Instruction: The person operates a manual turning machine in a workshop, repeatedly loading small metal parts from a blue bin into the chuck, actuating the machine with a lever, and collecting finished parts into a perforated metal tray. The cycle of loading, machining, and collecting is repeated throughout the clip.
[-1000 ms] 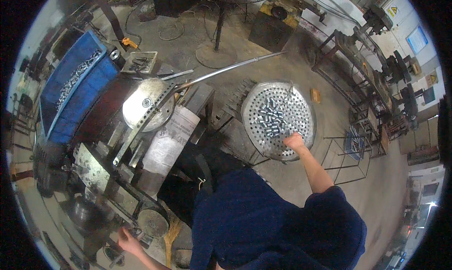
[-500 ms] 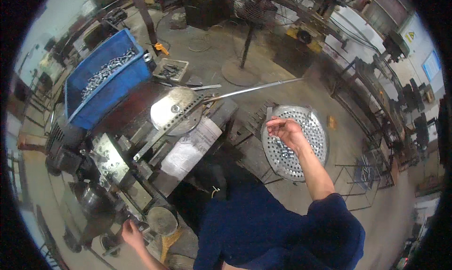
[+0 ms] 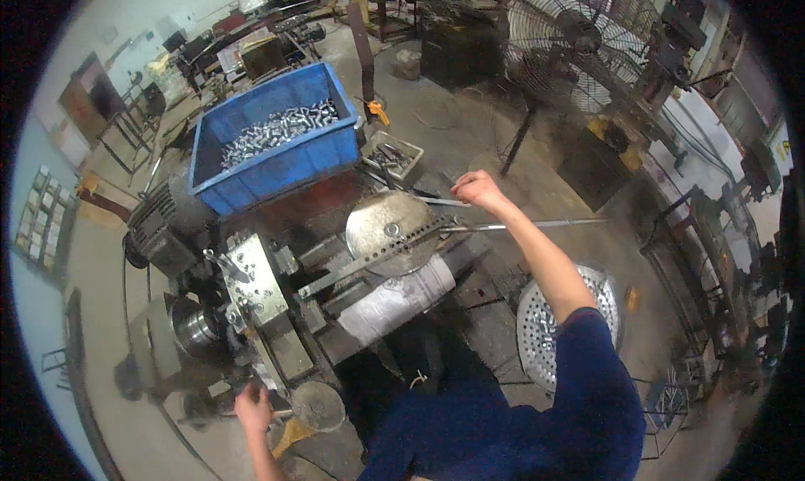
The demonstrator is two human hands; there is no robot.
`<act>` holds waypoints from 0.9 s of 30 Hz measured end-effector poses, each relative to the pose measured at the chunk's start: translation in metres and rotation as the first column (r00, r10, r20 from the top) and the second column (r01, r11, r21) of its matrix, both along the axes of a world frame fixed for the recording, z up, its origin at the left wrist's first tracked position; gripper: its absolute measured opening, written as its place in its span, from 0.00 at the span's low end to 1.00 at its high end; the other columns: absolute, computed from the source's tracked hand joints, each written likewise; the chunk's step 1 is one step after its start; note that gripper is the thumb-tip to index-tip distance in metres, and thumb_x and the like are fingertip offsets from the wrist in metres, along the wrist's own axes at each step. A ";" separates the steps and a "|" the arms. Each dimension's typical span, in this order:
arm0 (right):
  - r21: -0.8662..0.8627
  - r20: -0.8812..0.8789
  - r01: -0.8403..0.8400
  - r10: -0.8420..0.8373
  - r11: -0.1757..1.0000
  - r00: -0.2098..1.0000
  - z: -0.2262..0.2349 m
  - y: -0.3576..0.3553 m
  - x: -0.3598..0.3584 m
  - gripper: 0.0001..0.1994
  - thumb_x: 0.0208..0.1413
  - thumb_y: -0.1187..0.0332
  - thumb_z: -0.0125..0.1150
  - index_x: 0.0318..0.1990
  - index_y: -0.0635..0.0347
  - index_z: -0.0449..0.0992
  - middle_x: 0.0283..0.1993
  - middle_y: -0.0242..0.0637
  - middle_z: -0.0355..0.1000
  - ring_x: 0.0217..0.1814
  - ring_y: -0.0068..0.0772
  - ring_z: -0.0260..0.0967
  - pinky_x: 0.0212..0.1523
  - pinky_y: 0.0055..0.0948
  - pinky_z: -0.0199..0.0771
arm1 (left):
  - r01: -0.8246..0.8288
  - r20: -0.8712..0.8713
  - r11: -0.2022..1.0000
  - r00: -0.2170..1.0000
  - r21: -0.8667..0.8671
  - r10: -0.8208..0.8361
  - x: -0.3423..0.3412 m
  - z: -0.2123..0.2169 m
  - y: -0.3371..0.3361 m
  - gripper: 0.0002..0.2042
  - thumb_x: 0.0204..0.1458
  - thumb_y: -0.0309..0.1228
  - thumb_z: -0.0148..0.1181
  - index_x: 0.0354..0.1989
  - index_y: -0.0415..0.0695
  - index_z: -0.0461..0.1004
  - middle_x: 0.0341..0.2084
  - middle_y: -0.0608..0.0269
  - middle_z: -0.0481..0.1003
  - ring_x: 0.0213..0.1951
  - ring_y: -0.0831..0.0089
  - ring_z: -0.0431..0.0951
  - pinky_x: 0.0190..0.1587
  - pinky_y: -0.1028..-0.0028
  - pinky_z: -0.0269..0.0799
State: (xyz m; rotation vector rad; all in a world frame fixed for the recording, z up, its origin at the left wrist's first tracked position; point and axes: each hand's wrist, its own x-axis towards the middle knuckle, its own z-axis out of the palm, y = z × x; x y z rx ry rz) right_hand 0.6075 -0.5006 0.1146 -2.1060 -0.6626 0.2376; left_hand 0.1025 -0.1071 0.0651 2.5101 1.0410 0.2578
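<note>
Right hand (image 3: 480, 189) closed around a thin rod (image 3: 537, 224) above the round metal disc (image 3: 388, 226); left hand (image 3: 252, 408) gripping a lever near the machine (image 3: 251, 288), steadying it.

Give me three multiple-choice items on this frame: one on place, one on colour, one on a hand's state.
1. Where does the perforated round tray lie?
A. on the floor at the person's right
B. inside the blue bin
C. on top of the fan

2. What colour is the bin of small metal parts?
A. red
B. blue
C. yellow

3. What is the right hand doing?
A. hanging free at the side
B. resting in the tray
C. raised over the machine's round metal disc

Key: 1 A, the perforated round tray shows low beside the right arm. 2 B, the bin has blue walls. 3 C, the right hand is up by the round metal disc, with thin metal at its fingers.
</note>
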 end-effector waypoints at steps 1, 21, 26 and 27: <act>-0.261 0.139 -0.003 0.041 0.965 0.989 -0.013 0.002 0.024 0.11 0.35 0.71 0.51 0.25 0.67 0.77 0.27 0.46 0.72 0.27 0.33 0.71 0.31 0.26 0.71 | -0.009 -0.006 0.999 1.000 0.040 0.009 0.006 -0.002 0.001 0.09 0.42 0.32 0.58 0.29 0.39 0.74 0.22 0.50 0.75 0.27 0.56 0.76 0.33 0.65 0.69; 0.003 -0.009 0.274 -0.274 0.962 0.962 -0.055 -0.007 0.027 0.12 0.33 0.68 0.57 0.29 0.61 0.78 0.29 0.40 0.74 0.33 0.34 0.72 0.35 0.27 0.70 | -0.088 -0.062 0.996 0.994 -0.034 0.086 0.024 0.012 -0.006 0.08 0.42 0.29 0.56 0.31 0.39 0.75 0.26 0.51 0.75 0.30 0.58 0.76 0.34 0.66 0.69; 0.117 0.210 0.333 -0.351 0.936 0.912 -0.025 -0.141 -0.053 0.14 0.30 0.68 0.58 0.30 0.62 0.78 0.41 0.41 0.73 0.44 0.37 0.70 0.44 0.29 0.68 | -0.108 0.022 0.984 0.993 -0.141 0.112 0.019 0.015 -0.015 0.06 0.48 0.27 0.54 0.30 0.36 0.72 0.20 0.55 0.74 0.21 0.66 0.71 0.27 0.69 0.66; 0.150 0.214 0.422 -0.446 0.894 0.869 -0.025 -0.175 -0.076 0.14 0.31 0.69 0.58 0.30 0.63 0.78 0.40 0.42 0.73 0.44 0.36 0.70 0.44 0.28 0.68 | -0.134 0.021 0.949 0.989 -0.286 0.146 0.024 0.021 -0.021 0.07 0.48 0.27 0.53 0.31 0.36 0.72 0.19 0.58 0.73 0.20 0.69 0.70 0.26 0.69 0.66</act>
